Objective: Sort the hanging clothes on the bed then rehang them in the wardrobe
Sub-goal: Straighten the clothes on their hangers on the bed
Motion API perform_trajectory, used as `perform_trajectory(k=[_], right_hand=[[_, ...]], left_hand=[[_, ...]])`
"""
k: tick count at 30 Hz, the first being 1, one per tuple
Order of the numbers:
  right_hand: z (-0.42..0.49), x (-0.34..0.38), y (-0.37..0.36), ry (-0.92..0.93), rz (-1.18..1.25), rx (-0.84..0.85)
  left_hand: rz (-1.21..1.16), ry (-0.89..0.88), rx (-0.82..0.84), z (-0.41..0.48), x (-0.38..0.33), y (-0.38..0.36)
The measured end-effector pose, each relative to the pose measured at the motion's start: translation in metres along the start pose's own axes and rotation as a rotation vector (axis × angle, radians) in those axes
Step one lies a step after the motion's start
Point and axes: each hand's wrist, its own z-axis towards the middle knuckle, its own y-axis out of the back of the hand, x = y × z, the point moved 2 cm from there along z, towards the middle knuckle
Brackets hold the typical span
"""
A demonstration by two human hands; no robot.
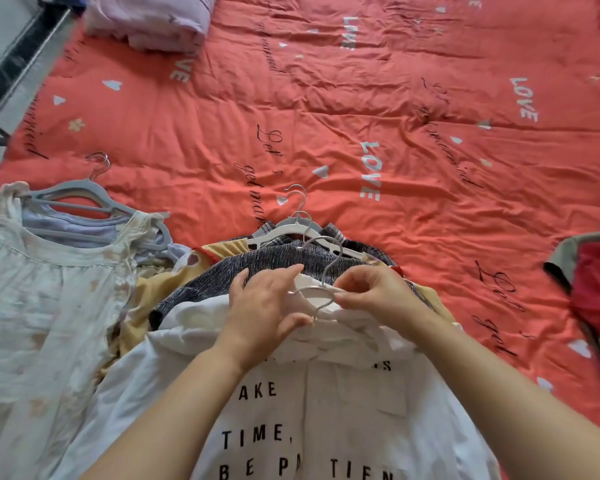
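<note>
Left hand (264, 306) and right hand (374, 296) both pinch one white hanger (314, 292) on the white shirt (309, 403). One pale pile (49, 278) lies left, one red pile (596, 282) at the right edge, and the bed (395, 116) is wide open beyond.

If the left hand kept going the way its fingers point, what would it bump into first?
Probably the metal hook of the white hanger that the left hand holds; the grey striped top lies just beneath, so depth is hard to judge.
</note>
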Motion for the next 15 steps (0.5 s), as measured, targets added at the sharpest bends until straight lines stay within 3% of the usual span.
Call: perform_trajectory(k=[3,7,10,12,15], right_hand=[[-0.008,-0.011,-0.006,0.02,0.005,-0.063],[-0.017,-0.023,-0.021,0.046,-0.053,-0.158],[-0.026,-0.026,-0.031,0.132,-0.117,-0.182],[-0.032,-0.03,-0.034,0.231,-0.222,-0.084],[-0.039,-0.042,-0.037,0.376,-0.555,-0.054]], left_hand=[[-0.02,0.034,0.213,-0.009,0.004,0.002],[-0.079,-0.044,0.296,-0.023,0.002,0.004],[-0.005,-0.108,0.226,-0.027,0.0,0.003],[0.03,-0.139,0.12,-0.025,-0.003,0.002],[0.007,-0.137,0.068,-0.023,-0.006,-0.004]])
